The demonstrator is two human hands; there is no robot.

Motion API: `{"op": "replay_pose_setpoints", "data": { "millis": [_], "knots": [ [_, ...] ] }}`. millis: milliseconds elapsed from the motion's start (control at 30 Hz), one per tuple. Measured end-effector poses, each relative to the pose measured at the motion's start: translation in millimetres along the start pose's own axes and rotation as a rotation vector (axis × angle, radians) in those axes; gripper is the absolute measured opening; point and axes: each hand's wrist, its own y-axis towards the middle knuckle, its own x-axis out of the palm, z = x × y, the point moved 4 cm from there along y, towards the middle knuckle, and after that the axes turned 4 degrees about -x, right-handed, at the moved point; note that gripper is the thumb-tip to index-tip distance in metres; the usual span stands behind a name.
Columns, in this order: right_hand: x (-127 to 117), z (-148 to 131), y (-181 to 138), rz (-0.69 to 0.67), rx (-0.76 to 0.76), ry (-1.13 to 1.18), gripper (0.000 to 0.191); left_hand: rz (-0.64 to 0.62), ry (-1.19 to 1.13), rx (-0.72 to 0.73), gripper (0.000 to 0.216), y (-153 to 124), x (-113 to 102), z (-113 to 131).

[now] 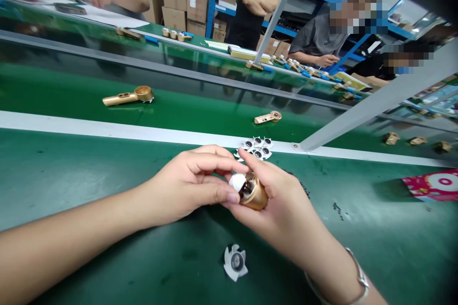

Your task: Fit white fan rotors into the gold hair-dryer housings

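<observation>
My right hand is wrapped round a gold cylindrical housing, its open end turned towards the left. Dark and coppery parts show inside the opening. Between the thumb and fingers of my left hand is a small white rounded part, right at the mouth of the housing; whether the two are joined I cannot tell. Below my hands a single white fan blade wheel lies on the green table. Just beyond my fingers sits a cluster of several white fan wheels with dark centres.
A green conveyor belt runs behind a white rail, carrying a gold fan body and another gold shell. A slanted grey post stands at right, near a pink box. Small black screws lie on the table. People are across the belt.
</observation>
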Motion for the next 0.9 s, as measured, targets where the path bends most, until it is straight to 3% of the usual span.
{"op": "replay_pose_setpoints", "data": {
  "millis": [267,400,533,667,900],
  "knots": [
    [2,-1,-2,0.006,-0.057,-0.039,0.07,0.026,-0.002,0.01,0.035,2,1,0],
    [4,0,-4,-0.003,-0.046,-0.042,0.074,0.123,0.397,0.196,0.039,-10,7,6],
    [5,-6,-9,0.003,-0.066,0.025,0.086,0.197,0.77,0.362,0.061,-34,28,11],
    [4,-9,-9,0.043,-0.009,0.127,0.09,0.174,0.858,0.428,0.068,-44,43,9],
    [3,-5,-4,-0.04,0.102,0.238,0.091,0.19,0.956,0.434,0.073,-46,45,1]
  ]
}}
